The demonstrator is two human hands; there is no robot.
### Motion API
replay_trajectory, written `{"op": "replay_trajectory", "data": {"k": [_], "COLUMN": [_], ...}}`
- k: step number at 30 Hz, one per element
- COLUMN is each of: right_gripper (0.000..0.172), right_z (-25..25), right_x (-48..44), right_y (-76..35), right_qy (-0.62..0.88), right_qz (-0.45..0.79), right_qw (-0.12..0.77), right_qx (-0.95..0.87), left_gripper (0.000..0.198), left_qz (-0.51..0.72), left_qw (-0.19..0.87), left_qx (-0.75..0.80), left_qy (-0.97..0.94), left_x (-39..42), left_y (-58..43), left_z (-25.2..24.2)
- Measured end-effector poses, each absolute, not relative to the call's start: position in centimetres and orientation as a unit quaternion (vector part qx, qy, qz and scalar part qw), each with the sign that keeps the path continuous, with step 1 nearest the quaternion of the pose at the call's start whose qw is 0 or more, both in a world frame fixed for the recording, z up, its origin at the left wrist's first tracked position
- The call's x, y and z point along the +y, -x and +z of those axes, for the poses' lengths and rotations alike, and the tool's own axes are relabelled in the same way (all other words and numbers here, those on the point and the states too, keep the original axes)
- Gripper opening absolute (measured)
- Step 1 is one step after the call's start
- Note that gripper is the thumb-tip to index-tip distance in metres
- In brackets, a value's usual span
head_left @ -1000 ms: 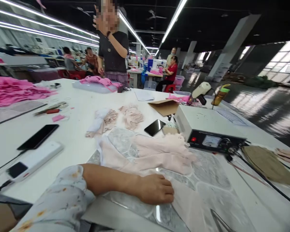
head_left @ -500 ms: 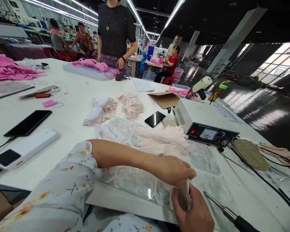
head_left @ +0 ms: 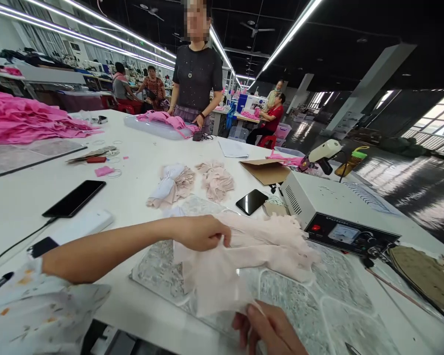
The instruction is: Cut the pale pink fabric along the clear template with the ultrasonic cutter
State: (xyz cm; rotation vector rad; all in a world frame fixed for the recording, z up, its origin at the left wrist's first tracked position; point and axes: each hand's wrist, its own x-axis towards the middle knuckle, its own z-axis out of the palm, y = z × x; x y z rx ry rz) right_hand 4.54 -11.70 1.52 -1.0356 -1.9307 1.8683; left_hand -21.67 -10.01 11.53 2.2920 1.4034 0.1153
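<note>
**Pale fabric lifted between two hands over the clear sheet**

We start with the long white work table point(head_left: 140, 158), which fills the lower frame and runs to the upper left, where a stack of bright pink cloth point(head_left: 29, 121) lies. At its far edge, upper centre, a person in a black top point(head_left: 198, 81) stands.

In the lower centre, a clear textured plastic sheet point(head_left: 311, 296) lies flat on the table. Just right of it sits a white metal box with a dial and a red light point(head_left: 329, 207).

Over the sheet hangs the pale pink sheer fabric piece point(head_left: 214, 281), raised off the surface and draped between our two hands. Its right side trails into a loose heap of the same pale cloth.

Our left hand point(head_left: 202, 232), at centre, is closed in a pinch on the piece's upper edge. Our right hand point(head_left: 270, 330), at the bottom edge of the frame, grips its lower corner between thumb and fingers.

Smallest, a black phone with a glossy screen point(head_left: 251, 201) lies above the sheet, apart from the fabric.

We judge the step in hand to be drawing one piece free and opening it out. The next move calls for both pinches to keep hold while the cloth is pulled taut and lowered flat onto the sheet, clear of the heap.
</note>
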Motion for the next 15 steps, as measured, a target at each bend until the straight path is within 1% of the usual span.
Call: {"op": "replay_trajectory", "data": {"k": [2, 3, 7, 10, 15], "right_gripper": [0.066, 0.063, 0.047, 0.044, 0.042], "right_z": [0.9, 0.5, -0.8, -1.3, -1.4], "right_x": [-11.0, -10.5, -8.8, -8.3, -8.2], "right_y": [-2.1, -1.1, 0.7, 0.1, -0.8], "right_qy": [0.334, 0.347, 0.389, 0.403, 0.423], "right_qz": [0.643, 0.619, 0.545, 0.498, 0.431], "right_qw": [0.063, 0.054, 0.086, 0.095, 0.104], "right_qx": [-0.687, -0.703, -0.738, -0.762, -0.79], "left_gripper": [0.041, 0.039, 0.034, 0.033, 0.031], "left_qz": [0.027, 0.018, 0.0, 0.017, 0.04], "left_qw": [0.211, 0.205, 0.202, 0.206, 0.21], "left_qx": [0.541, 0.556, 0.591, 0.594, 0.582], "left_qy": [-0.814, -0.805, -0.781, -0.778, -0.785], "left_x": [-10.2, -10.1, -9.0, -8.4, -8.3], "left_y": [23.8, 24.6, 26.1, 26.0, 26.1], "left_z": [10.5, 9.8, 6.5, 5.0, 4.1]}}
